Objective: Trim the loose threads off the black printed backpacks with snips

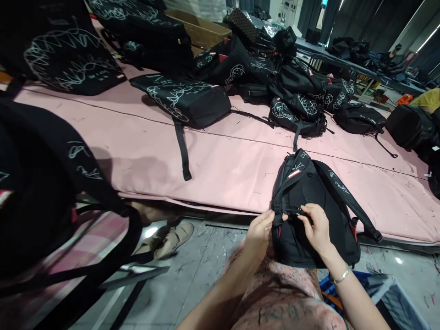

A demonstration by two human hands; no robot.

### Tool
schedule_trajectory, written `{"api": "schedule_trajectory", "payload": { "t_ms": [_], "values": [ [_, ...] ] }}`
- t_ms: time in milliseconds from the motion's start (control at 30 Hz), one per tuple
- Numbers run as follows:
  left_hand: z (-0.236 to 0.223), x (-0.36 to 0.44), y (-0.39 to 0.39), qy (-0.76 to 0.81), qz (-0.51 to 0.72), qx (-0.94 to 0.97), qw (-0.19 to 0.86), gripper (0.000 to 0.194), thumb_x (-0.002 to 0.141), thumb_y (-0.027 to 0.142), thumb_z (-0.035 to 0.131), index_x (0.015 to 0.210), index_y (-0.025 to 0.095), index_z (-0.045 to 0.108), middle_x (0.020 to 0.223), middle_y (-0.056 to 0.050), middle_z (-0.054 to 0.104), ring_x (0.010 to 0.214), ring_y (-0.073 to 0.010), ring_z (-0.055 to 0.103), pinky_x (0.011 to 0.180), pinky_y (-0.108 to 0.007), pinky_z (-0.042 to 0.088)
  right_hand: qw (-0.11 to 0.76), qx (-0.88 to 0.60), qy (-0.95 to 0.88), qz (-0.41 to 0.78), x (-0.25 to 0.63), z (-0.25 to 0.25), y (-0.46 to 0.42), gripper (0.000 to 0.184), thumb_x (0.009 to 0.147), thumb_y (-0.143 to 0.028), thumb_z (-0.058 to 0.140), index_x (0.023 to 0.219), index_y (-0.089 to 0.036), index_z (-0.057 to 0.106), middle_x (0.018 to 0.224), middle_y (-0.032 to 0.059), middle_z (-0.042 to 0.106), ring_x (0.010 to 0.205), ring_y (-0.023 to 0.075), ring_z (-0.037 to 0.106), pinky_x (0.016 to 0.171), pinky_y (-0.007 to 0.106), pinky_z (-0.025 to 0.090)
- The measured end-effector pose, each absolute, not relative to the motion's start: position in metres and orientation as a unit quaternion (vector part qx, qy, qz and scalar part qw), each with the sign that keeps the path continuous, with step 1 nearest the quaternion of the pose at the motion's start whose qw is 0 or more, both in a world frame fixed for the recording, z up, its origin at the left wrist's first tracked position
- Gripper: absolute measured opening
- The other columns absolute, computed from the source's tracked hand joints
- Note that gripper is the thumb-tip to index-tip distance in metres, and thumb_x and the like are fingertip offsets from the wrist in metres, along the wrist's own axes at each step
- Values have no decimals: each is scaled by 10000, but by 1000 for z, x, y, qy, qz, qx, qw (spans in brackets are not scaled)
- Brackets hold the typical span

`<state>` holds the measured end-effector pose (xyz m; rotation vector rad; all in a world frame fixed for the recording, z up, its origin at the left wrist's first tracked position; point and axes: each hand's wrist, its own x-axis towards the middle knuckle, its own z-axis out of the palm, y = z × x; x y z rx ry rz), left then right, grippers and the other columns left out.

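Note:
A black backpack stands tilted against the table edge in front of me, its back panel and shoulder straps facing me. White scribbles and a small red-and-white label mark its straps. At the left side of the bag, my left hand is closed on a black strap. My right hand pinches a thin dark piece with small shiny spots, in front of the back panel. Whether that piece is a strap end or a small tool, I cannot tell. It reaches toward the left fingers.
A long pink-covered table carries a black bag with white scribbles and a heap of backpacks. A cardboard box sits behind. Close on the left are large black bags and another person's sandalled foot. A blue crate stands lower right.

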<state>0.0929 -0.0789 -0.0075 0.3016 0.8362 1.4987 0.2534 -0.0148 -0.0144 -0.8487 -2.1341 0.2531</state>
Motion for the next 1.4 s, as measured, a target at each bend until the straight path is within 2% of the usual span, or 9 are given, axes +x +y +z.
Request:
{"api": "schedule_trajectory", "payload": {
  "t_ms": [333,567,733,833,967,1067,1167,1300,1400],
  "values": [
    [-5,94,-83,368,646,146,653,264,685,314,654,834,97,673,794,-78,671,775,-172,608,790,-293,452,361,-319,-870,101,246,-3,-14,54,857,-165,492,860,-150,544,820,65,584,785,163,540,716,318,442],
    [-1,97,-86,394,640,133,646,271,674,313,672,837,96,668,792,-73,665,718,-157,591,715,-262,440,346,-301,-884,86,241,-1,-17,129,861,-213,502,961,-149,553,883,86,587,847,187,537,737,333,443],
    [-3,97,-87,407,641,140,636,260,682,306,663,838,98,667,801,-69,663,685,-137,578,711,-254,433,348,-311,-879,96,238,0,-18,75,861,-189,492,874,-155,557,831,70,587,799,180,535,730,331,427],
    [-5,96,-87,414,640,151,629,273,688,332,654,832,100,657,810,-77,664,745,-163,593,744,-273,441,385,-353,-832,187,238,-1,-19,77,853,-209,492,875,-160,548,834,62,581,798,171,540,720,315,432],
    [-12,99,-88,469,618,220,591,326,755,386,577,929,113,615,874,-92,657,809,-192,602,779,-320,455,384,-418,-708,421,227,-3,-20,191,815,-300,525,949,-165,530,856,42,582,736,141,553,666,267,454],
    [-28,102,-90,554,569,411,448,403,755,399,573,1070,148,578,1090,-117,602,1013,-233,547,894,-371,411,341,-411,-639,554,212,0,-21,297,714,-351,628,914,-144,557,766,21,582,636,121,530,609,244,443],
    [-47,96,-91,608,484,565,277,530,726,371,610,1195,142,519,1277,-143,483,1183,-276,422,994,-424,316,370,-397,-592,596,203,5,-20,284,705,-380,636,839,-133,588,732,14,570,639,110,507,622,232,424],
    [-41,71,-101,619,400,608,295,276,842,268,415,966,176,643,989,-99,648,906,-223,584,855,-363,426,417,-423,-575,562,209,-1,-9,309,726,-422,598,836,-134,606,701,5,538,626,100,461,610,225,384],
    [-2,44,-133,561,384,559,475,352,818,273,488,1158,215,559,642,-9,630,531,-145,558,586,-255,467,418,-485,-558,528,222,-17,5,376,696,-495,589,786,-130,598,660,6,513,584,100,428,551,225,349]
  ]
}}
